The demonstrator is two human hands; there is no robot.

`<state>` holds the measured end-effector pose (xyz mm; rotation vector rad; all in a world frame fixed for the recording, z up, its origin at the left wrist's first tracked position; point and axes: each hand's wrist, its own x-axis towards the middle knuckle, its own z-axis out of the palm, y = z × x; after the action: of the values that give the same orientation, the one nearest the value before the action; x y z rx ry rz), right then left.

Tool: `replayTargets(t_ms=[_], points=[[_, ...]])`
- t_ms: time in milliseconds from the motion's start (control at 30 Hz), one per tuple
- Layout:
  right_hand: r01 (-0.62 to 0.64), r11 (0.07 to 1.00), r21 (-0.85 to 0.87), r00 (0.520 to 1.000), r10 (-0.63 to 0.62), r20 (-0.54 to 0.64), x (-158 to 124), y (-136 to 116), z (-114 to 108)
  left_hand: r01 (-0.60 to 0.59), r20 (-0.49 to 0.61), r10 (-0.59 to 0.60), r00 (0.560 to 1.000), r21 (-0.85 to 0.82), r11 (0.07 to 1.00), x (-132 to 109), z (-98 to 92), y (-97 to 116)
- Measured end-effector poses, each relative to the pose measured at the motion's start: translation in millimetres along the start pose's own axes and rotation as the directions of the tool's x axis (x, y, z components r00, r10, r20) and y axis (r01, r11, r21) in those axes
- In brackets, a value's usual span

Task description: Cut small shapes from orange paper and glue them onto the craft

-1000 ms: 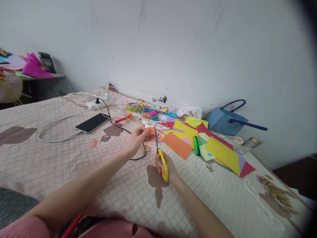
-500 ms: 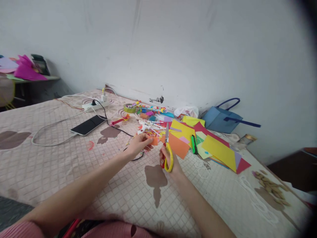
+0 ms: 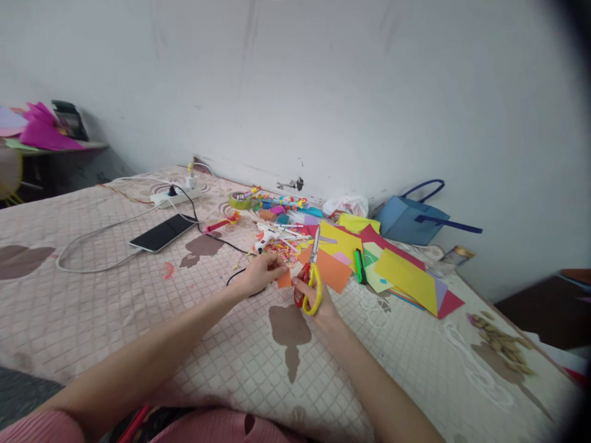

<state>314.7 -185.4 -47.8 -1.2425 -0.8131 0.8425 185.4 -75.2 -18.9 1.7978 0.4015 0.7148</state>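
My left hand pinches a small piece of orange paper above the quilted cloth. In my right hand is a pair of scissors with one red and one yellow handle, the blades pointing up and away from me. The scissors are just right of the orange piece, and my right fingertips are close to its edge. Beyond them lies a larger orange sheet. A white glue gun rests behind my left hand, among small colourful scraps.
A green cutter lies on coloured sheets, with a yellow sheet to the right. A blue bag stands by the wall. At left are a phone on a cable and a power strip. White string lies at right.
The orange piece has tilted downward in my left hand. My right hand has come slightly closer to it, and the scissors' blades now lean a little to the right.
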Motion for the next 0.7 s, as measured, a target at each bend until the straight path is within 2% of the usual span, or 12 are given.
replayTargets(t_ms=[133, 233, 433, 700], points=[[-0.006, 1.000, -0.010, 1.000, 0.007, 0.020, -1.3, -0.1, 0.2, 0.001, 0.108, -0.005, 0.994, 0.036, 0.999, -2.8, 1.6, -1.9], [-0.008, 1.000, -0.015, 0.999, 0.009, 0.034, -1.9, -0.4, 0.1, 0.017, 0.134, -0.024, 0.991, 0.048, 0.999, -5.3, 4.6, -5.1], [0.004, 1.000, -0.029, 1.000, -0.004, -0.001, -2.8, -3.1, 0.0, 0.057, 0.087, -0.055, 0.995, -0.013, 0.998, -4.0, 6.0, -2.0], [-0.001, 0.999, -0.044, 0.999, -0.001, -0.034, -2.9, -4.8, 0.6, 0.100, 0.036, -0.099, 0.994, -0.006, 0.995, -3.6, 4.4, 5.8]])
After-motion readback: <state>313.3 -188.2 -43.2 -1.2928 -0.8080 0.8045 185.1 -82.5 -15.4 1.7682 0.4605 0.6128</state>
